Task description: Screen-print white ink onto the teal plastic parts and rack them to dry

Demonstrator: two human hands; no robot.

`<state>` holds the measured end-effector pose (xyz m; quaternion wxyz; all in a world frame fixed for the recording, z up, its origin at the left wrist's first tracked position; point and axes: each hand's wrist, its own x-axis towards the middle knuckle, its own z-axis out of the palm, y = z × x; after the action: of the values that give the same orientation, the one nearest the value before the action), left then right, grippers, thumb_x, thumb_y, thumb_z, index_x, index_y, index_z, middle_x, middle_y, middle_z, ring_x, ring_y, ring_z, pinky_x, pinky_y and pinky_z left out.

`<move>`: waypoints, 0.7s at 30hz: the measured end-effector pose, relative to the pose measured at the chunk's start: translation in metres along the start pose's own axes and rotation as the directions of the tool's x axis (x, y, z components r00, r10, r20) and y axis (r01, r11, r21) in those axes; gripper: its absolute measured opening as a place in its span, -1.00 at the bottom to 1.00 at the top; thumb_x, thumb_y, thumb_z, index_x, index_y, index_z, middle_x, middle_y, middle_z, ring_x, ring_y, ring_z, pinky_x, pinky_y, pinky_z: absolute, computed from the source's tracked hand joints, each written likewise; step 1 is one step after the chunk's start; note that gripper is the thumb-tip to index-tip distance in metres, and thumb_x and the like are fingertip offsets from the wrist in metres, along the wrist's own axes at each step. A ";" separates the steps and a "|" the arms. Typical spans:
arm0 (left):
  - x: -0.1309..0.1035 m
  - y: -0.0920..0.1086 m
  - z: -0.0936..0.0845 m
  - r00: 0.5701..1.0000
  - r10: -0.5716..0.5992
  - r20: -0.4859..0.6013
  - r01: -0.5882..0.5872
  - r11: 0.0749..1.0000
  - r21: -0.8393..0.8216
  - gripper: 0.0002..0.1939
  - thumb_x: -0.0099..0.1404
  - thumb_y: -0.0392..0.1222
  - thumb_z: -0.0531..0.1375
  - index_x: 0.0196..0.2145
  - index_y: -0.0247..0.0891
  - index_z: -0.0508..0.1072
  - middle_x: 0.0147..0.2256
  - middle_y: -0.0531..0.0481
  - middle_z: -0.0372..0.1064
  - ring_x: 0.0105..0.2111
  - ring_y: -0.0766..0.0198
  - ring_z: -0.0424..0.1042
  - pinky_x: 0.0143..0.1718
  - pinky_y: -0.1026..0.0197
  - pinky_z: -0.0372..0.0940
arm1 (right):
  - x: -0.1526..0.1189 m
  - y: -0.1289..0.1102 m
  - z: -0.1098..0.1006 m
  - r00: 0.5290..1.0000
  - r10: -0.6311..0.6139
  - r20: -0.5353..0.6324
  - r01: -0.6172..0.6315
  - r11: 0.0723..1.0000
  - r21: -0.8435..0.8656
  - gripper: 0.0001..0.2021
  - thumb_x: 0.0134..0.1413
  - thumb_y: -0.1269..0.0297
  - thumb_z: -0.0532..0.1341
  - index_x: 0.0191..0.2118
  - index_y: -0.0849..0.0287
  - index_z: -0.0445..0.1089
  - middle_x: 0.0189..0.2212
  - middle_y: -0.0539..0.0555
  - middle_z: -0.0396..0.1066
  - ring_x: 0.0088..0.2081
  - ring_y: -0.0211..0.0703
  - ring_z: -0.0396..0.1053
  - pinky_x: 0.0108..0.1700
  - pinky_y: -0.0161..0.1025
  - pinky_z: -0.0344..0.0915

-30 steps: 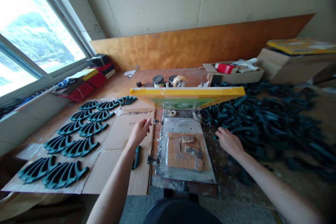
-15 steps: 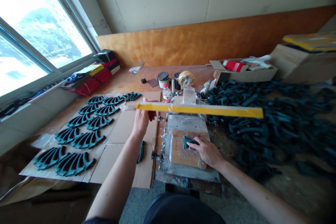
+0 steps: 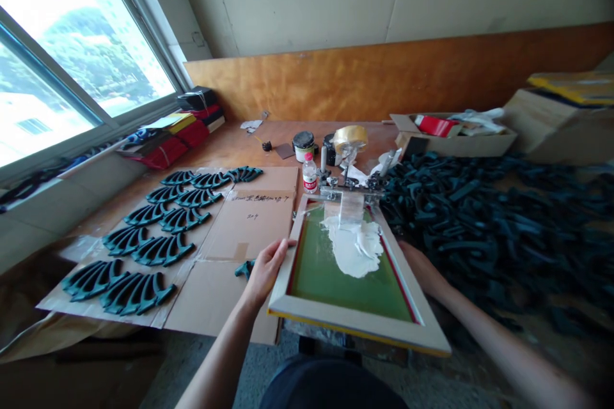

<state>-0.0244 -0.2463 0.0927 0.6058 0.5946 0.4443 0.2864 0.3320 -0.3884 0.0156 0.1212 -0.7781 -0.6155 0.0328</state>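
Screen frame [image 3: 357,319]: facing up now, no longer standing edge-on, so covering the plate below.
Left hand [image 3: 267,268]: gripping the frame's left rim.
Right hand [image 3: 415,262]: reaching past the right rim; cannot tell its grip.
White paste [image 3: 355,255]: pooling on the green mesh's [image 3: 314,268] far half.

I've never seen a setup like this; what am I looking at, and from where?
There is no robot: a camera worn on a person's head looks forward and down. The bare left hand touches the left edge of a framed green screen, which has what looks like white paste on it. The right hand is mostly hidden behind the screen's right edge, so its hold can't be told. On the left, dark green pieces lie in fans on cardboard; more are heaped on the right.
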 end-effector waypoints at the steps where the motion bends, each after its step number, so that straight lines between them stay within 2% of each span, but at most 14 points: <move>1: -0.001 -0.011 0.001 0.999 -0.027 0.020 0.027 1.000 0.004 -0.43 0.15 0.23 0.17 -0.09 -0.28 0.52 -0.36 -0.01 0.47 -0.38 0.23 0.37 -0.37 0.29 0.23 | 0.007 0.003 -0.009 1.000 0.023 -0.020 -0.023 1.000 0.016 -0.80 0.26 0.29 0.07 -0.13 0.19 0.41 -0.19 0.10 0.41 -0.22 -0.18 0.40 -0.14 -0.16 0.37; 3: 0.000 -0.037 0.003 0.998 -0.056 0.037 0.054 0.998 0.035 -0.37 0.13 0.18 0.20 0.06 -0.27 0.43 -0.45 0.03 0.41 -0.44 0.27 0.34 -0.41 0.29 0.22 | 0.024 -0.004 -0.024 0.993 0.034 -0.110 -0.026 0.997 0.071 -0.76 0.24 0.34 0.05 -0.08 0.16 0.41 -0.15 0.14 0.40 -0.18 -0.13 0.40 -0.11 -0.19 0.35; 6: 0.008 -0.076 0.007 0.999 -0.046 -0.012 0.048 0.986 0.162 -0.32 0.15 0.11 0.20 0.17 -0.23 0.31 -0.50 0.08 0.35 -0.48 0.28 0.32 -0.42 0.29 0.21 | 0.049 -0.042 -0.036 0.966 -0.096 -0.239 0.114 0.992 0.061 -0.55 0.11 0.30 0.19 0.14 0.17 0.24 0.07 0.20 0.26 0.04 0.00 0.28 0.04 -0.14 0.26; 7: 0.011 -0.085 0.007 0.999 -0.041 -0.025 0.045 0.977 0.208 -0.33 0.16 0.09 0.19 0.18 -0.21 0.29 -0.49 0.08 0.36 -0.47 0.28 0.33 -0.41 0.29 0.21 | 0.056 -0.057 -0.036 0.960 -0.154 -0.232 0.165 0.986 0.027 -0.49 0.06 0.30 0.23 0.16 0.17 0.21 0.08 0.20 0.25 0.08 0.02 0.24 0.07 -0.12 0.23; 9: 0.016 -0.099 0.007 0.999 -0.033 -0.020 0.037 0.958 0.284 -0.36 0.20 0.07 0.15 0.20 -0.19 0.26 -0.46 0.06 0.38 -0.44 0.26 0.35 -0.38 0.27 0.22 | 0.066 -0.083 -0.034 0.966 -0.217 -0.139 0.216 0.976 -0.024 -0.54 0.00 0.33 0.27 0.07 0.16 0.27 -0.02 0.15 0.34 0.03 0.00 0.27 0.02 -0.15 0.24; 12: 0.021 -0.108 0.006 1.000 -0.019 0.013 0.013 0.942 0.336 -0.38 0.24 0.06 0.10 0.21 -0.19 0.24 -0.42 0.03 0.41 -0.41 0.24 0.37 -0.35 0.26 0.24 | 0.070 -0.100 -0.028 0.976 -0.209 0.059 0.212 0.977 -0.035 -0.79 0.03 0.35 0.26 -0.16 0.13 0.36 -0.22 0.06 0.45 -0.15 -0.08 0.38 -0.18 -0.27 0.27; 14: 0.021 -0.109 0.006 1.000 -0.019 0.020 0.011 0.942 0.335 -0.38 0.24 0.06 0.10 0.21 -0.21 0.25 -0.41 0.02 0.42 -0.39 0.23 0.37 -0.34 0.26 0.24 | 0.068 -0.098 -0.026 0.977 -0.181 0.112 0.188 0.981 -0.049 -0.85 0.06 0.32 0.23 -0.20 0.12 0.38 -0.25 0.05 0.47 -0.21 -0.12 0.40 -0.24 -0.31 0.24; 17: 0.021 -0.108 0.005 0.999 -0.032 0.021 0.024 0.949 0.314 -0.39 0.24 0.07 0.11 0.19 -0.22 0.27 -0.39 0.01 0.43 -0.38 0.22 0.39 -0.34 0.27 0.23 | 0.059 -0.090 -0.023 0.990 -0.130 0.060 0.137 0.982 -0.127 -0.86 0.11 0.30 0.19 -0.19 0.17 0.38 -0.28 0.11 0.47 -0.23 -0.11 0.40 -0.24 -0.30 0.22; 19: 0.020 -0.107 0.006 0.999 -0.044 0.019 0.036 0.954 0.298 -0.39 0.23 0.07 0.11 0.18 -0.21 0.29 -0.38 0.00 0.44 -0.36 0.20 0.41 -0.33 0.26 0.24 | 0.050 -0.089 -0.018 0.995 -0.104 0.005 0.104 0.978 -0.178 -0.90 0.12 0.36 0.15 -0.25 0.21 0.37 -0.33 0.14 0.45 -0.24 -0.09 0.38 -0.24 -0.28 0.22; 21: 0.020 -0.106 0.007 0.998 -0.061 0.009 0.057 0.959 0.276 -0.40 0.22 0.08 0.13 0.16 -0.21 0.31 -0.38 -0.01 0.44 -0.34 0.19 0.41 -0.33 0.26 0.25 | 0.039 -0.093 -0.011 0.991 -0.131 -0.029 0.124 0.974 -0.191 -0.91 0.09 0.45 0.11 -0.32 0.21 0.35 -0.36 0.15 0.42 -0.25 -0.08 0.35 -0.23 -0.26 0.21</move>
<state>-0.0292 -0.2456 -0.0157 0.5292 0.6621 0.4922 0.1983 0.2550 -0.3323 0.0513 0.0612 -0.7455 -0.6618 -0.0497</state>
